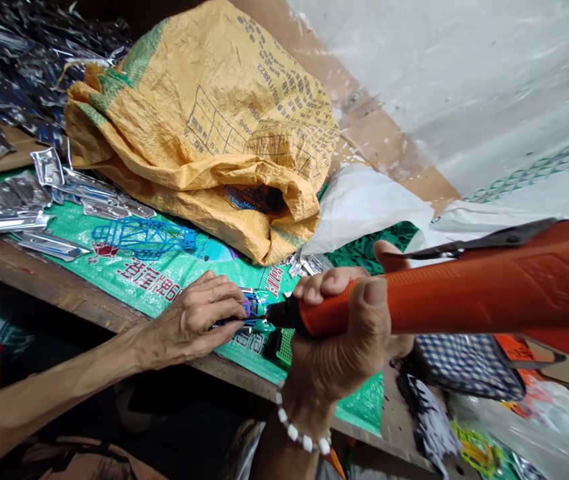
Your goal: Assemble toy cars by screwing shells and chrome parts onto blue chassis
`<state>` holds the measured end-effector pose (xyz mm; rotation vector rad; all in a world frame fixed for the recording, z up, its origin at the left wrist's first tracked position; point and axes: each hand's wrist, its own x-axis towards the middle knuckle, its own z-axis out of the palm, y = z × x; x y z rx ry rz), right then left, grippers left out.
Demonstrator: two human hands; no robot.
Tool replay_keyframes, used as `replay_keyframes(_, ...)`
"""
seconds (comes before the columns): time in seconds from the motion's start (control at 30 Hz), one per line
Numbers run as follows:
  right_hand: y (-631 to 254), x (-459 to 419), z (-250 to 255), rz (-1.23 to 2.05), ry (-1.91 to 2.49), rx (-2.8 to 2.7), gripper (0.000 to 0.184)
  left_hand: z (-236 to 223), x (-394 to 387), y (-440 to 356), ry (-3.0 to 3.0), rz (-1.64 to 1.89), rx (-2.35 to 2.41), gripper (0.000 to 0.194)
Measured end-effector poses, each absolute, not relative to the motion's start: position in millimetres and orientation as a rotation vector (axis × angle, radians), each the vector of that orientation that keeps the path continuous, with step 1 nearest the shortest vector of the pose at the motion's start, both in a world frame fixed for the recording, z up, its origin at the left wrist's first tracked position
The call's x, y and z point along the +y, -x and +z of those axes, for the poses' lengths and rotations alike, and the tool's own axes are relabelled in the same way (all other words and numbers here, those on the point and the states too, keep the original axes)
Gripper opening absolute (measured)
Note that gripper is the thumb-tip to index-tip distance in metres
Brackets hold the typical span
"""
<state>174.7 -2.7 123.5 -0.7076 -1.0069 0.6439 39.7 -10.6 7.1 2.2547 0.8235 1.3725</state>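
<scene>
My left hand (197, 320) presses its curled fingers on a small blue plastic frame (261, 300) with a purple part, which lies on a green sheet (134, 277). The fingers cover much of that frame. In my right hand (339, 340) is an orange power screwdriver (464, 290), gripped near its front end. Its dark tip meets the right end of the frame; whether a screw is there I cannot tell. A second blue lattice frame (147, 238) rests farther up the sheet, to the left.
A yellow woven sack (204, 113) stands behind my hands, with blue frames inside its opening. Shiny metal pieces (14, 80) are heaped at the far left, with several loose ones nearer. Right of my hands lie a checked cloth (467, 367) and plastic bags (524, 423).
</scene>
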Motion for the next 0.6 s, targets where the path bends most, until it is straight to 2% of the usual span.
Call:
replay_keyframes(0.33,-182.0,-3.7,124.9,0.566,0.754,-0.984,0.027,6.9,-11.3,-38.8,-2.263,1.355,0.811,0.011)
replay_keyframes(0.6,-181.4,-6.0,126.3,0.624,0.723,-1.022,0.025,4.4,-9.0,-37.4,-2.331,1.345,0.842,0.011)
